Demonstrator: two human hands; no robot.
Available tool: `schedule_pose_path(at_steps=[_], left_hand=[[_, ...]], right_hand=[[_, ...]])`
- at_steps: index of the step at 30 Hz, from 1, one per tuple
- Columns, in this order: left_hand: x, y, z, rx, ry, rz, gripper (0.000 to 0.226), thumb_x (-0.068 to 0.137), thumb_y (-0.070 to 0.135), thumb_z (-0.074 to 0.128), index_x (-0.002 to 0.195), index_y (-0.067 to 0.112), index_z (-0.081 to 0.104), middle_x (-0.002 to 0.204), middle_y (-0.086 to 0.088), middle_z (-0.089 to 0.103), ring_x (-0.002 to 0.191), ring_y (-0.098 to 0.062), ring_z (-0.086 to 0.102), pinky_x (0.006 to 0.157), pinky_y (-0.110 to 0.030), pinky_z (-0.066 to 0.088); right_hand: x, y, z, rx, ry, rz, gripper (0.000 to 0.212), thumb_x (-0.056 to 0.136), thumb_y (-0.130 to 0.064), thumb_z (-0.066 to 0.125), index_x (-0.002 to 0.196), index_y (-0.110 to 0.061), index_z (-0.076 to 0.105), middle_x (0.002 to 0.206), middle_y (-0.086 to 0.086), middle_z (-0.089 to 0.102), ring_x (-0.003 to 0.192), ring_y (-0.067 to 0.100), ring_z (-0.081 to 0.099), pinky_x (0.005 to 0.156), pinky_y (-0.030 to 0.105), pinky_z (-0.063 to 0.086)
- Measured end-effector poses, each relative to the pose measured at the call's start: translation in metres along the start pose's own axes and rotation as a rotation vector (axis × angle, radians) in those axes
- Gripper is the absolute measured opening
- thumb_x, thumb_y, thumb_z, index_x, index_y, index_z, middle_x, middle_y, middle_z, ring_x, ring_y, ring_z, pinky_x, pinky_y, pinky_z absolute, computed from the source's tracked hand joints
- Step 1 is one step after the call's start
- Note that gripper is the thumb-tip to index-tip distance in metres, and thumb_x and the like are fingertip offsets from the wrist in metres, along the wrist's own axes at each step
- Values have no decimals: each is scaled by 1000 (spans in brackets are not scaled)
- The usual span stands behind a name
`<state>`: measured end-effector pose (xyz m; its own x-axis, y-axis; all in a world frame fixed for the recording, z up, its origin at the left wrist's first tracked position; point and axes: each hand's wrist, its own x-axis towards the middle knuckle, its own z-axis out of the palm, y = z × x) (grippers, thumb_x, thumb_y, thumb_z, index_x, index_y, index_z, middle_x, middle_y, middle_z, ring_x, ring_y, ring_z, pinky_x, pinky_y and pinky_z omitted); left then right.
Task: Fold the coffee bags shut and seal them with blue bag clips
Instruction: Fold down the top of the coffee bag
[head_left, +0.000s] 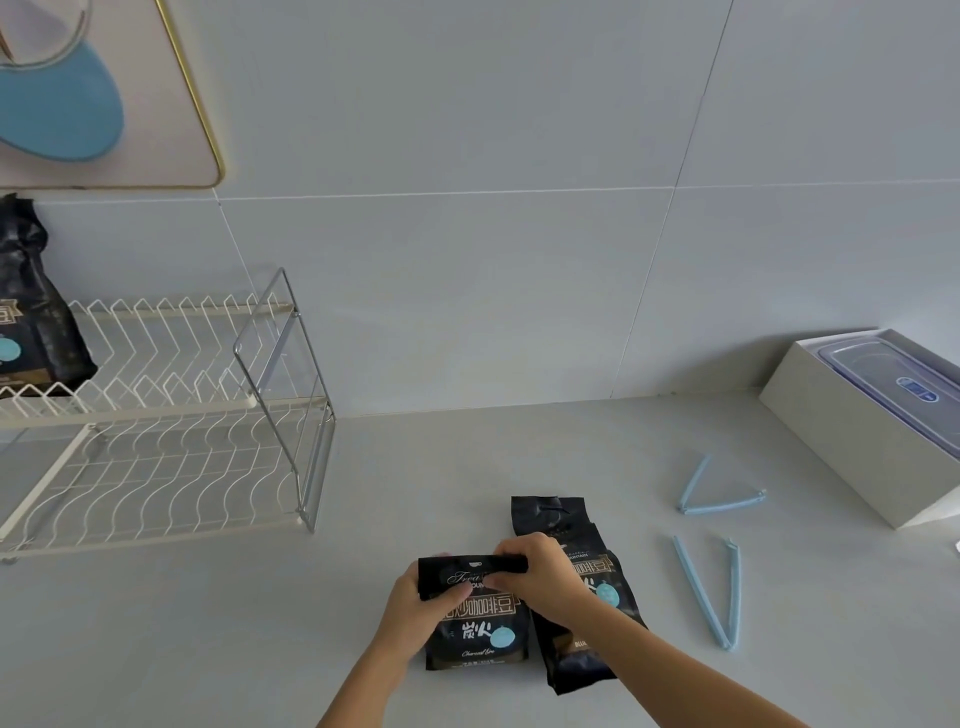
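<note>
A black coffee bag (480, 631) with gold lettering stands on the grey counter in front of me. Its top edge is folded over. My left hand (415, 603) grips the bag's upper left corner and my right hand (540, 574) pinches the folded top at its right end. A second black coffee bag (582, 649) lies flat just to the right, partly under my right arm. Two blue bag clips lie spread apart in V shapes on the counter to the right: one nearer (709, 592) and one farther back (714, 493).
A white wire dish rack (171, 431) stands at the left, with a third black coffee bag (36, 312) on its upper shelf. A white box (852, 441) holding a clear lidded container sits at the far right against the tiled wall.
</note>
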<state>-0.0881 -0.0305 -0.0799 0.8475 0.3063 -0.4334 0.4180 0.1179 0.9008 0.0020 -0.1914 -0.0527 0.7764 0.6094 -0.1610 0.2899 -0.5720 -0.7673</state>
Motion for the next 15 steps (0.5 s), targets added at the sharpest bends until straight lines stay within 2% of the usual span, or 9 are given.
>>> schedule_pose_path(at_steps=[3,7,9,11,13,15], left_hand=[[-2,0,0,-51,-12,-24,28,76,22,75,101,15,65,88,-8,76,76,-19,73,52,-19,54],[-4,-3,1,-20,-42,-45,30,79,36,69,96,11,67,82,-4,78,74,-17,74,53,-19,54],[-4,-3,0,-22,-45,-64,32,81,41,64,97,13,66,84,-3,78,76,-16,74,55,-19,54],[-2,-3,-2,-26,-61,-81,36,84,44,59,98,11,66,86,-4,78,79,-17,74,59,-21,53],[-2,-2,-3,-32,-77,-92,37,85,44,57,99,11,66,88,-5,78,81,-18,73,62,-22,53],[-1,-2,-3,-48,-75,-98,36,85,43,58,100,10,65,89,-7,77,82,-19,73,62,-23,52]], right_hand=[[-2,2,-2,43,-25,-5,20,84,-30,64,73,-14,67,58,-7,57,53,8,51,55,26,41],[-5,5,-2,96,-54,22,28,91,-32,56,69,-18,61,57,-9,57,47,-3,49,52,20,41],[-6,6,-1,123,-64,43,31,93,-32,54,72,-10,61,63,-5,61,53,1,54,56,24,44],[-5,7,0,165,-66,64,35,94,-32,51,81,-2,62,74,8,67,64,13,61,60,31,48],[-5,8,2,216,-71,88,31,95,-32,50,83,-7,63,81,8,69,71,16,66,63,30,52],[-5,9,2,296,-51,142,22,95,-32,51,82,-17,63,83,0,70,73,11,68,65,23,54]])
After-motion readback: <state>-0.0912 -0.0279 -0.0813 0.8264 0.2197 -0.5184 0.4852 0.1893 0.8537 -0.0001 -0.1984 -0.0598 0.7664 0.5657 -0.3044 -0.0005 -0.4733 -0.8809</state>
